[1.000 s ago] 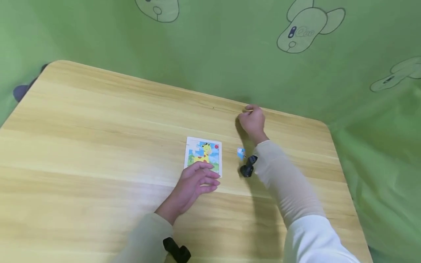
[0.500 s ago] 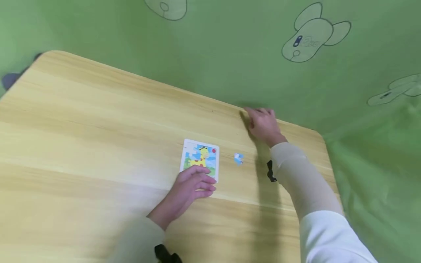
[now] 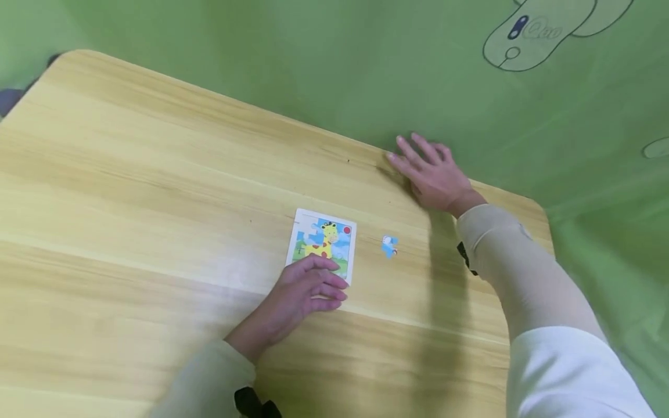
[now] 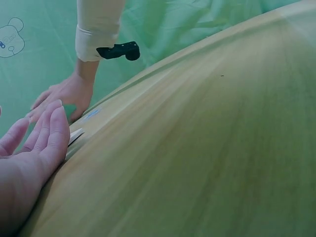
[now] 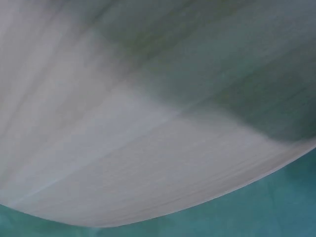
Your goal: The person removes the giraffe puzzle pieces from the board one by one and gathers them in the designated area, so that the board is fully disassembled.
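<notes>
A giraffe jigsaw puzzle (image 3: 340, 247) in a white frame lies on the table, its upper left part showing bare white. My left hand (image 3: 300, 296) overlaps the puzzle's lower edge with relaxed, slightly bent fingers and grips nothing. To the right of the frame lies a loose blue and white puzzle piece or pieces (image 3: 389, 246). At the table's far edge my right hand (image 3: 434, 177) spreads its fingers, with nothing in its grasp. The left wrist view shows the left fingers (image 4: 57, 131) close by, and the right hand (image 4: 69, 96) beyond them.
The wooden table (image 3: 157, 191) ends at a green curtain (image 3: 313, 69) printed with cartoon animal heads. Black wrist cameras sit on both sleeves. In the right wrist view only the table's curved edge and a shadow appear.
My right hand has gone from curled fingers to spread ones, moving right along the far edge. The left hand stays by the puzzle. The head view has shifted.
</notes>
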A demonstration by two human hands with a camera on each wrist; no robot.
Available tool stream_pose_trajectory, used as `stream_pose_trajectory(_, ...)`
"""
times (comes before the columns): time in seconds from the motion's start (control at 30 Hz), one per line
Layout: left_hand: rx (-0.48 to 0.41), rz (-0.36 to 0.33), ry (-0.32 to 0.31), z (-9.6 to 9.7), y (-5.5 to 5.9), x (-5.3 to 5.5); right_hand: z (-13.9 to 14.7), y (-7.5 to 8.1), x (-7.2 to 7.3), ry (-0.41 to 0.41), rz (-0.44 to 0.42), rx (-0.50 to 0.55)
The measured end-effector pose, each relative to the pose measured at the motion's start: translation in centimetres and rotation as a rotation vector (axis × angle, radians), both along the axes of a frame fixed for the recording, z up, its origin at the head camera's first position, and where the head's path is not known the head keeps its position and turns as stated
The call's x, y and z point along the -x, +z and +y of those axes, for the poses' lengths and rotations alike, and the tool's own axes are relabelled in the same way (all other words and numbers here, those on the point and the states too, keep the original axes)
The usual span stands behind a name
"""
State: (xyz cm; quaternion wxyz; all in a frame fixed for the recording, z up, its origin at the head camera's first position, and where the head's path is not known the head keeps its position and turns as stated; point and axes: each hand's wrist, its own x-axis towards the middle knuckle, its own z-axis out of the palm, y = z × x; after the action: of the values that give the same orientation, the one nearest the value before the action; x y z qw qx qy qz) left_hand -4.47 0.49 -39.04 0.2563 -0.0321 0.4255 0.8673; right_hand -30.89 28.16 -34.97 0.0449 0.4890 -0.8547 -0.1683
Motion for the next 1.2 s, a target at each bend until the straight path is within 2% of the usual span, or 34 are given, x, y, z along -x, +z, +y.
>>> stream_pose_trajectory(0.17, 0.004, 0.017, 0.007, 0.1, 0.2, -0.1, 0.6, 0.0, -0.6, -0.119, 0.035, 0.092)
stream_pose_trajectory(0.23, 0.009, 0.021, 0.003, 0.1, 0.3, -0.2, 0.9, -0.3, -1.0, -0.091, 0.044, 0.129)
stream_pose_trajectory(0.33, 0.016, 0.015, -0.004, 0.1, 0.4, -0.4, 1.2, -0.7, -1.3, 0.001, 0.07, 0.165)
stream_pose_trajectory(0.4, 0.017, 0.012, -0.011, 0.2, 0.4, -0.4, 1.4, -0.7, -1.4, 0.063, 0.086, 0.163)
stream_pose_trajectory(0.47, 0.015, 0.006, -0.013, 0.3, 0.5, -0.4, 1.5, -0.5, -1.3, 0.088, 0.079, 0.133)
stream_pose_trajectory(0.57, 0.014, 0.001, -0.014, 0.5, 0.6, -0.4, 1.5, 0.0, -1.1, 0.045, 0.003, 0.045)
stream_pose_trajectory(0.7, 0.011, -0.001, -0.014, 0.8, 0.5, -0.4, 1.5, 0.3, -1.0, -0.071, -0.051, -0.018)
stream_pose_trajectory(0.8, 0.009, -0.004, -0.012, 1.0, 0.4, -0.3, 1.7, 0.2, -1.2, -0.128, -0.016, 0.045)
stream_pose_trajectory(0.87, 0.011, -0.006, -0.013, 1.1, 0.4, -0.4, 1.9, 0.0, -1.4, -0.129, 0.009, 0.09)
stream_pose_trajectory(1.07, 0.019, -0.008, -0.024, 1.0, 0.7, -0.6, 2.2, -0.7, -1.9, 0.049, 0.075, 0.192)
stream_pose_trajectory(1.13, 0.016, -0.005, -0.026, 1.0, 0.8, -0.6, 2.2, -0.6, -1.8, 0.093, 0.076, 0.177)
stream_pose_trajectory(1.2, 0.013, -0.002, -0.026, 1.1, 0.9, -0.6, 2.1, -0.2, -1.6, 0.088, 0.036, 0.121)
